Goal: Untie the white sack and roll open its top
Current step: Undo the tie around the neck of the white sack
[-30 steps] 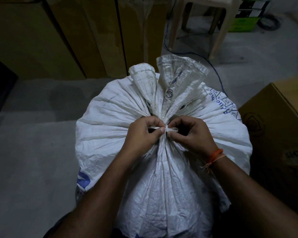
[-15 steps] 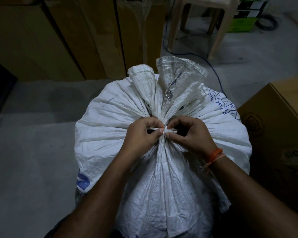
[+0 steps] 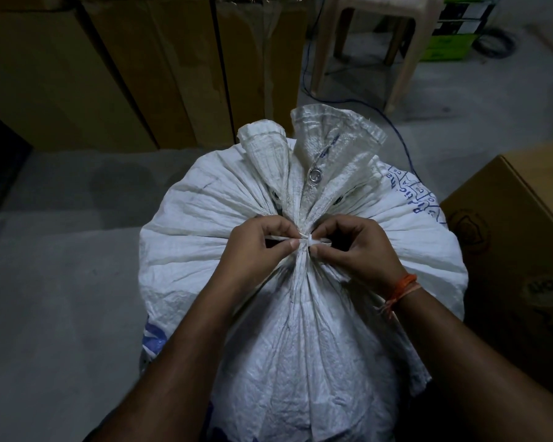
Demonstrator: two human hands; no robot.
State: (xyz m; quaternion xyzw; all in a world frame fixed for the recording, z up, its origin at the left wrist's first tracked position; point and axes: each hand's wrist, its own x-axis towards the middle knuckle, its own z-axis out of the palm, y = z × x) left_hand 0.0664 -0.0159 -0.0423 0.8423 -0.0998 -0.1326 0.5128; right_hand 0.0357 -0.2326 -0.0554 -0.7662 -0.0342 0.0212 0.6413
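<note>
A full white woven sack with blue print stands on the floor in front of me. Its top is bunched into a gathered neck, and the loose mouth fans out beyond it, showing a metal eyelet. A thin white tie circles the neck. My left hand pinches the tie's left end between thumb and fingers. My right hand, with an orange thread at the wrist, pinches the tie's right loop. Both hands rest on the sack, on either side of the knot.
Tall cardboard boxes line the back left. A plastic stool stands behind the sack, with a blue cable running on the floor and a green box behind. A brown carton sits close on the right. Grey floor lies on the left.
Both hands stay pinched on the tie at the neck, with only slight finger shifts. The sack's top is still bunched.
</note>
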